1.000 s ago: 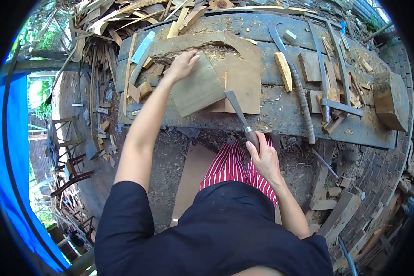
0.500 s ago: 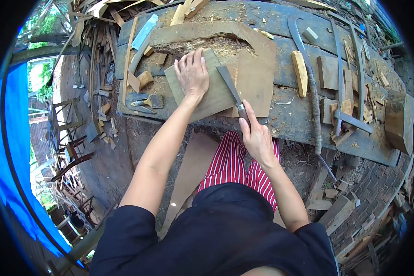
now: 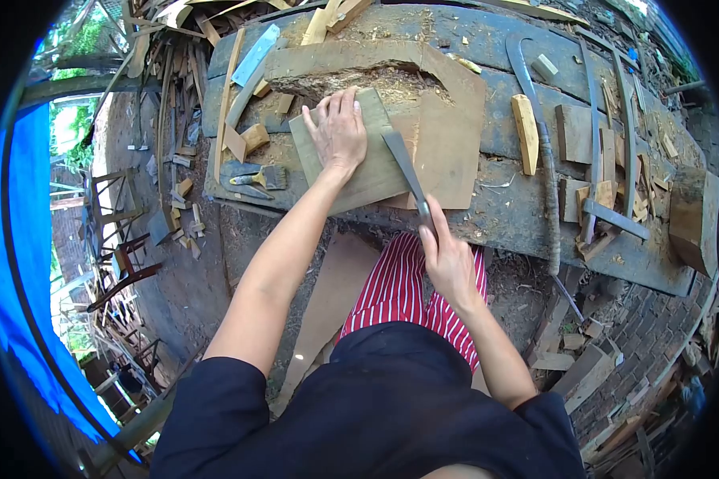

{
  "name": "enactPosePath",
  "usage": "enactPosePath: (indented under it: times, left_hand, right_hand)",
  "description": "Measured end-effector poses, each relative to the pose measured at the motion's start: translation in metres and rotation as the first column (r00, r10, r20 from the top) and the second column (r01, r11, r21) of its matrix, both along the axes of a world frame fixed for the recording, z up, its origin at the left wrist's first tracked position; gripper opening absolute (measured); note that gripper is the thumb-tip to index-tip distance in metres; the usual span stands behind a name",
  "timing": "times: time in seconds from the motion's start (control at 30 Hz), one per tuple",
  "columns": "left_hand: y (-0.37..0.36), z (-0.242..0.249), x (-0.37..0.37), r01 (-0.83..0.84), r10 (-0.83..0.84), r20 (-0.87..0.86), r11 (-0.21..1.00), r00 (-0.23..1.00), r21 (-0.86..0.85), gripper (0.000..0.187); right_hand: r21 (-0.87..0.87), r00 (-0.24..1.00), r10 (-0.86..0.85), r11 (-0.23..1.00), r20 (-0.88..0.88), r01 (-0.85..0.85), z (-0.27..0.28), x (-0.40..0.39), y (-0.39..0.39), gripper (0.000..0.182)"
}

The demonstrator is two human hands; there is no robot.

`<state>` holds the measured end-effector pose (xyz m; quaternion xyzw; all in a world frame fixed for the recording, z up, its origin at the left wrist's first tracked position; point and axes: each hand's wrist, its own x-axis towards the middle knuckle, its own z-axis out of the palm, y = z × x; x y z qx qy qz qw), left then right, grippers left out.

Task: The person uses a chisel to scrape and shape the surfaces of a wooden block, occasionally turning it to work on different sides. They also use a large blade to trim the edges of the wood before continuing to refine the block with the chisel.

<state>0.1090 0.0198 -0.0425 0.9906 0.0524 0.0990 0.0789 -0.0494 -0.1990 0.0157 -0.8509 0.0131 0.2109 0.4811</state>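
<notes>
Left hand [image 3: 340, 134] lay spread on the board [image 3: 377, 169] | right hand [image 3: 450, 267] gripped the bladed tool [image 3: 406, 169] | its long axis slanted, tip pointing forward-left, I saw

A left hand [image 3: 339, 140] hides part of a greenish board [image 3: 375, 172]; a right hand [image 3: 451, 267] conceals most of a metal tool's [image 3: 404, 166] grip. The dark shirt [image 3: 367, 407] runs off the bottom edge, and the lens's black rim crops a blue tarp [image 3: 32, 239].

One wide, curved view from the wearer's head, close in, facing forward and steeply down: the shirt [image 3: 367, 399] fills the bottom, hands [image 3: 338, 137] the middle, bench [image 3: 499, 217] the upper part.
</notes>
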Motion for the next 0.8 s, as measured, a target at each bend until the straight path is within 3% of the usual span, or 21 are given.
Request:
enactPosePath:
  times: [0.07,0.2,0.27,0.3,0.43,0.6,0.7,0.8]
  left_hand:
    - [-0.002,0.000,-0.001,-0.010,0.010,-0.018,1.000,1.000,-0.005,0.035]
    - [0.000,-0.001,-0.003,0.035,-0.035,-0.001,0.999,0.999,-0.003,0.036]
    - [0.001,-0.003,-0.003,0.041,-0.040,-0.007,0.999,0.999,0.014,0.036]
    - [0.001,-0.003,-0.003,0.044,-0.043,-0.007,0.999,0.999,0.012,0.036]
    - [-0.001,0.000,-0.004,0.024,-0.025,-0.024,1.000,0.999,-0.004,0.036]
    - [0.000,-0.003,-0.002,0.013,-0.013,0.010,1.000,1.000,-0.001,0.035]
    - [-0.002,-0.003,-0.002,0.008,-0.008,0.006,1.000,1.000,-0.007,0.035]
    - [0.000,-0.002,-0.003,0.025,-0.025,0.001,1.000,1.000,-0.004,0.036]
  right_hand:
    - [0.076,0.997,-0.071,0.995,0.022,0.069,-0.006,-0.020,-0.003,0.052]
    - [-0.046,0.998,-0.028,0.998,0.049,0.030,-0.010,0.049,0.017,0.050]
    - [-0.062,0.983,-0.021,0.998,0.182,0.033,-0.018,0.069,0.025,0.050]
    - [-0.064,0.999,0.005,0.998,0.037,-0.003,-0.002,0.067,0.022,0.049]
    - [0.055,0.992,-0.078,0.996,0.094,0.073,0.000,0.010,0.013,0.048]
    - [-0.012,0.999,-0.041,0.999,0.003,0.041,0.005,0.061,0.026,0.047]
    - [0.105,0.988,-0.074,0.991,-0.134,0.088,0.010,0.033,0.016,0.047]
    - [0.171,0.993,-0.114,0.978,-0.019,0.116,-0.001,0.014,0.013,0.047]
